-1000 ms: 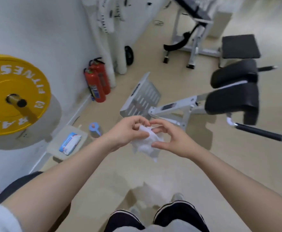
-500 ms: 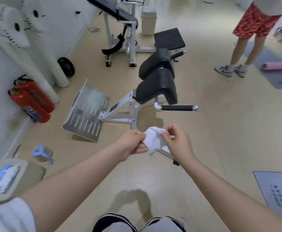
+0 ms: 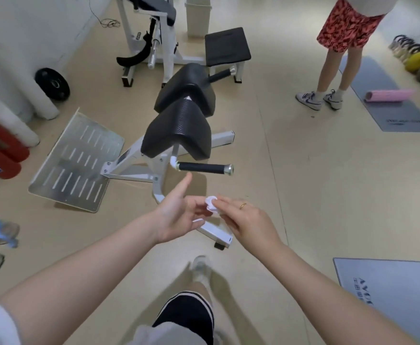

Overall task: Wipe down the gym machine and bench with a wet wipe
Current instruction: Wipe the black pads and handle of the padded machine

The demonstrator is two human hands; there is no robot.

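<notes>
- Beige gym floor (image 3: 291, 170) spreads around a hyperextension bench (image 3: 179, 135) just beyond me.
- My right hand (image 3: 243, 220) pinches a bunched wet wipe (image 3: 211, 203).
- My left hand (image 3: 176, 215) lies spread, palm up, fingertips touching the wipe.

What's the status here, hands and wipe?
Left hand open, right hand pinching crumpled white wet wipe. Black padded white-framed bench not yet touched. Nothing in the way.

Both hands meet over the floor (image 3: 303, 183), in front of the black-padded bench (image 3: 179, 130). The right hand (image 3: 247, 221) pinches a small bunched wet wipe (image 3: 211, 202). The left hand (image 3: 179, 215) lies palm-up just beside it, fingers extended, perhaps touching the wipe. A bystander's legs (image 3: 333, 70) stand toward the far right.
</notes>
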